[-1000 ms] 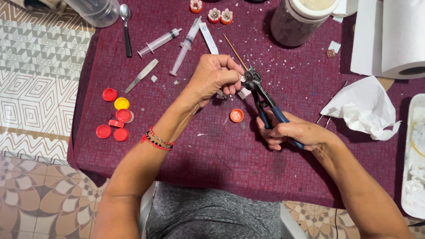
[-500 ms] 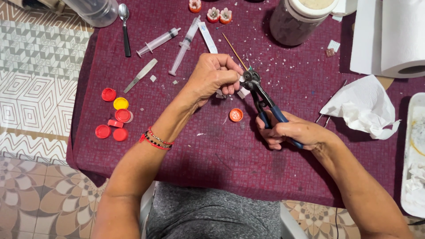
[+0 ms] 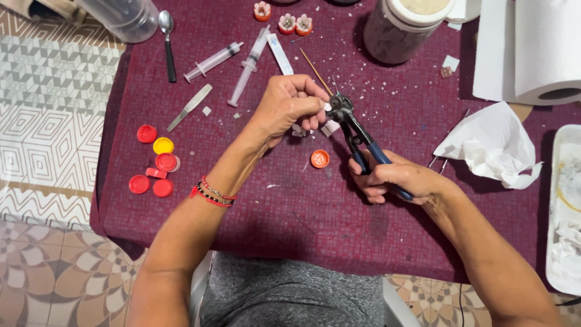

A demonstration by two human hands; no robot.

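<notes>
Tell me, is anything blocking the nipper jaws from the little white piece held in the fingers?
Nothing visible does. The left hand holds the white piece right at the head of the nippers, gripped by the right hand.

Pliers (image 3: pixel 357 136): dark metal head, blue-sleeved handles, held above the maroon counter (image 3: pixel 272 212), just right of the orange bottle cap (image 3: pixel 319 158). Head points up-left, handles run down-right into the right hand (image 3: pixel 396 178), which is wrapped around them. Jaws sit at a small white chip (image 3: pixel 327 107), pinched by the left hand (image 3: pixel 287 109) fingers up-left of the cap. Chip mostly hidden by fingers and jaws; exact shape can't be told.
</notes>
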